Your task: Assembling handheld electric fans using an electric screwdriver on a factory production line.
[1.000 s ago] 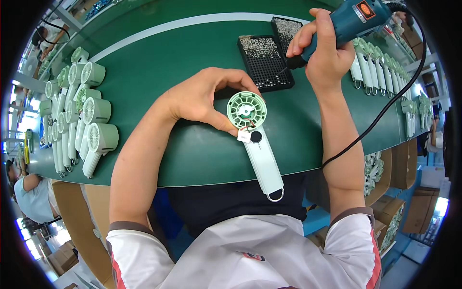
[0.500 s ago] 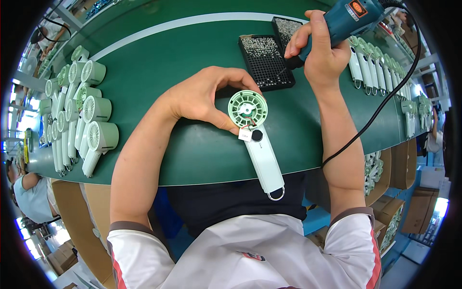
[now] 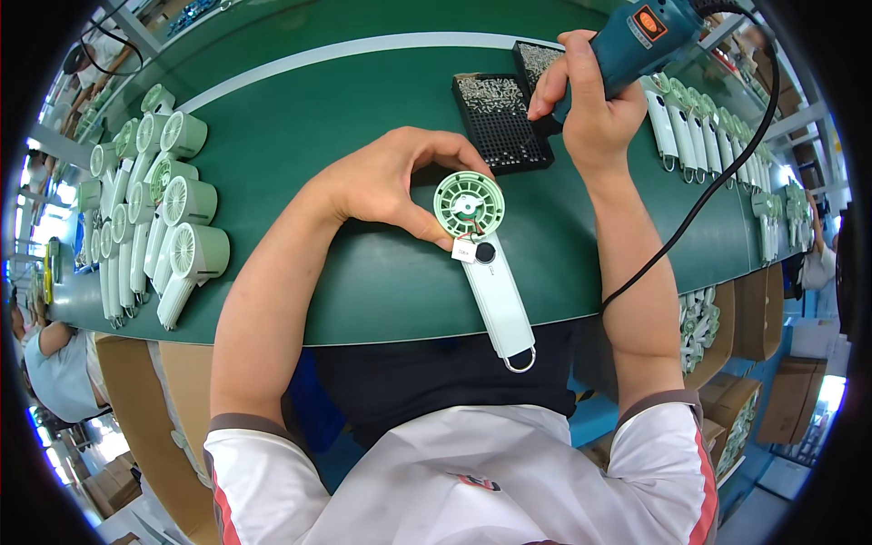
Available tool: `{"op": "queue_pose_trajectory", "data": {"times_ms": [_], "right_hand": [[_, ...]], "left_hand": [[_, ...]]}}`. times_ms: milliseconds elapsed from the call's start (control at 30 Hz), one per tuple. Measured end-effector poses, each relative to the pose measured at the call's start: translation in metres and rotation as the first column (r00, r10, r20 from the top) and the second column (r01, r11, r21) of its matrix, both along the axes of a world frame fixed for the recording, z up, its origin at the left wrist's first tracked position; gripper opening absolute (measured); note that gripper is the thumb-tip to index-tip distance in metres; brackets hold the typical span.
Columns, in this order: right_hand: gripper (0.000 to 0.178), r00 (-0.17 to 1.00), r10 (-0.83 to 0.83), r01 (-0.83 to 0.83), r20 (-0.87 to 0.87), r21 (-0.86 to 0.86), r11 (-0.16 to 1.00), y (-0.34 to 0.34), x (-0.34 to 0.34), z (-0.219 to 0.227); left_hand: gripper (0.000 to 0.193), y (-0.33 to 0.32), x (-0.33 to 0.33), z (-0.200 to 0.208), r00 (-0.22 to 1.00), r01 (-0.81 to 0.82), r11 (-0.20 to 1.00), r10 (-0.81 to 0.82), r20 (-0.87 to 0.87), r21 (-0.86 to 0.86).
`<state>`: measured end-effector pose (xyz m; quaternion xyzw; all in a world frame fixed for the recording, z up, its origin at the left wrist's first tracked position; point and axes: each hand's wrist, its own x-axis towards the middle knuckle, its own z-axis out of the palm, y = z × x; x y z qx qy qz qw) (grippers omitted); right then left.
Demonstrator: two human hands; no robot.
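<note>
My left hand (image 3: 391, 182) is closed round the round head of a pale green handheld fan (image 3: 498, 304). The fan's head is uncovered, with a white centre part and thin wires showing; a small white tag hangs at its neck. Its handle points toward me, and the metal loop at its end reaches past the table edge. In my right hand (image 3: 595, 109) is a teal electric screwdriver (image 3: 647, 38), tilted with its dark nose down over the screw tray (image 3: 505, 136). The tool's tip is hard to make out against the black tray.
Finished-looking fans (image 3: 186, 204) stand clustered at the left of the green table (image 3: 381, 300). More fan handles (image 3: 695, 136) lie in a row at the right. A black cord (image 3: 690, 232) loops down past my right forearm. Cardboard boxes (image 3: 136, 409) stand below the table edge.
My right hand and the screwdriver have shifted slightly left. The left hand still holds the fan in nearly the same place.
</note>
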<state>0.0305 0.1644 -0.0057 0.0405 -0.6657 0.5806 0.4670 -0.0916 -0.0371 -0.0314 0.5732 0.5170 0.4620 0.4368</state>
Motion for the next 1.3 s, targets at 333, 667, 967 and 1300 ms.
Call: {"op": "queue_pose_trajectory", "data": {"times_ms": [333,667,967,1300], "right_hand": [[0.027,1.0,-0.019,0.019,0.004,0.026,0.999,-0.001,0.0,0.004],[0.032,0.993,0.019,-0.032,-0.118,-0.108,0.994,-0.024,0.014,0.042],[0.038,0.959,0.246,-0.264,-0.138,-0.129,0.956,-0.069,0.013,0.051],[0.04,0.876,0.465,-0.482,-0.128,-0.199,0.853,-0.076,0.018,0.048]], "left_hand": [[0.068,0.0,-0.001,0.0,1.0,0.002,1.0,-0.002,-0.005,-0.014],[0.067,0.001,-0.003,0.0,1.0,0.009,1.0,-0.009,-0.001,-0.012],[0.065,0.0,-0.003,-0.004,1.0,0.005,1.0,-0.004,-0.015,0.025],[0.065,-0.003,-0.004,-0.002,1.0,-0.006,1.0,0.007,-0.026,0.028]]}}
